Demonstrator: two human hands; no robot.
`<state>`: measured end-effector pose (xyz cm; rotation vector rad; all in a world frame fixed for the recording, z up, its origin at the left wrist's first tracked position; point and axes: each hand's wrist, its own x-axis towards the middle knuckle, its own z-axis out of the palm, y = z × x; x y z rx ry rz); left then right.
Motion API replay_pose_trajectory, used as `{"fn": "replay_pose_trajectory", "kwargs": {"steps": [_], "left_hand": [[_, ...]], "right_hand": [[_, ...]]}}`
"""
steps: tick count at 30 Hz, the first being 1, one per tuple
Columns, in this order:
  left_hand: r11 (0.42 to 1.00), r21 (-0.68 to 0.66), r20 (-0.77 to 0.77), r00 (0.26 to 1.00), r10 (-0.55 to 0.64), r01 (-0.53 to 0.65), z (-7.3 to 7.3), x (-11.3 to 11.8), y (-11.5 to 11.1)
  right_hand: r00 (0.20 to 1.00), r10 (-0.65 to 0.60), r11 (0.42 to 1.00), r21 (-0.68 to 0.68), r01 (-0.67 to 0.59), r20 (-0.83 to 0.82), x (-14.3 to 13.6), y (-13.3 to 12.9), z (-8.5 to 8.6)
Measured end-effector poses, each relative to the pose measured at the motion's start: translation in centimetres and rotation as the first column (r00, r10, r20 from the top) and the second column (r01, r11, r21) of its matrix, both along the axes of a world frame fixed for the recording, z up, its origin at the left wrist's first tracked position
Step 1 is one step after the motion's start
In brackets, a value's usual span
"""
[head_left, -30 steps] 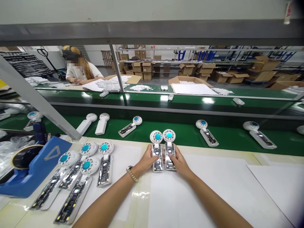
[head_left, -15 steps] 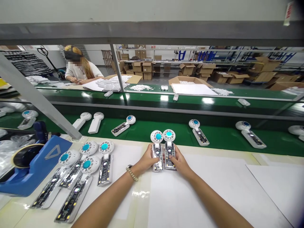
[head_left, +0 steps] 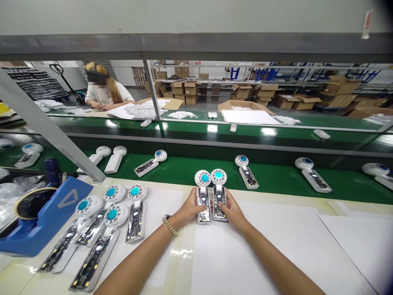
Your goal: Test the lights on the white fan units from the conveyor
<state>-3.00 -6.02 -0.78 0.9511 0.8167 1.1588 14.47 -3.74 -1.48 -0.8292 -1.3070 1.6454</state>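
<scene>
My left hand [head_left: 190, 208] grips a white device with a round slotted head and turquoise centre, its circuit board showing along the flat body [head_left: 204, 198]. A matching device [head_left: 219, 200] is in my right hand [head_left: 232, 211]. Both are held upright side by side, their heads touching or nearly so, with my thumbs across the fronts. The fingers behind them are hidden. To the left, several more such devices [head_left: 135, 221] lie grouped on the white-covered bench [head_left: 245, 254], some overlapping.
Beyond the bench edge, a green conveyor belt [head_left: 196, 164] carries several similar devices, some face down. A blue tape dispenser [head_left: 58, 217] stands at left beside a slanting metal post [head_left: 55, 127]. Across the line sits a person [head_left: 107, 94] near piled white parts [head_left: 144, 110].
The devices on the green belt have shifted left, while small white parts on the far belt have moved right. My hands keep nearly the same place and grip.
</scene>
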Motion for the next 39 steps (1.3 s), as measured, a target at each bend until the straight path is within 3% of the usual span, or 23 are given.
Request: {"fn": "replay_pose_trajectory", "kwargs": {"steps": [6,11,15,20,24,26,28,29,32,36,39], "left_hand": [[1.0,-0.021,0.017,1.0,-0.007,0.007,0.0,0.0,0.0],[0.999,-0.022,0.056,0.998,-0.034,0.035,-0.1,0.0,-0.1],[1.0,-0.006,0.066,0.997,-0.028,0.029,-0.1,0.0,-0.1],[0.999,-0.045,0.103,0.995,-0.012,0.017,0.6,0.1,-0.1],[0.979,-0.176,0.173,0.982,-0.069,0.1,0.8,0.2,0.1],[0.954,-0.271,0.105,0.989,-0.101,0.127,0.7,0.1,0.4],[0.935,-0.343,0.002,0.996,-0.092,0.087,0.8,0.1,1.0],[0.929,-0.366,-0.05,0.997,-0.066,0.044,1.1,0.0,1.5],[0.925,-0.34,-0.212,0.972,0.099,-0.168,3.1,-0.7,4.3],[0.889,-0.148,-0.354,0.863,0.361,-0.433,7.1,-3.1,8.4],[0.827,0.02,-0.449,0.733,0.51,-0.563,9.5,-5.5,8.5]], "right_hand": [[0.999,-0.047,0.999,-0.001,0.047,-0.021,-0.1,0.1,-0.8],[1.0,0.022,1.0,0.007,-0.022,0.02,0.1,0.3,-1.0],[1.0,0.003,1.0,0.018,-0.004,0.011,0.0,0.4,-1.0],[0.998,-0.018,0.997,-0.081,0.012,-0.068,-0.1,0.1,-0.7],[0.985,-0.004,0.981,-0.19,-0.03,-0.172,-0.2,-0.8,0.1],[0.993,0.012,0.973,-0.229,-0.038,-0.115,-0.1,-1.0,0.7],[0.995,-0.045,0.981,-0.183,0.061,0.091,0.3,-0.2,1.5],[0.966,-0.1,0.985,-0.113,0.13,0.239,0.7,0.5,1.9],[0.778,-0.277,0.96,0.137,0.243,0.564,2.5,4.2,3.3],[0.617,-0.407,0.913,0.27,0.307,0.673,5.9,10.0,5.6],[0.471,-0.525,0.85,0.405,0.337,0.709,7.1,12.7,7.0]]}}
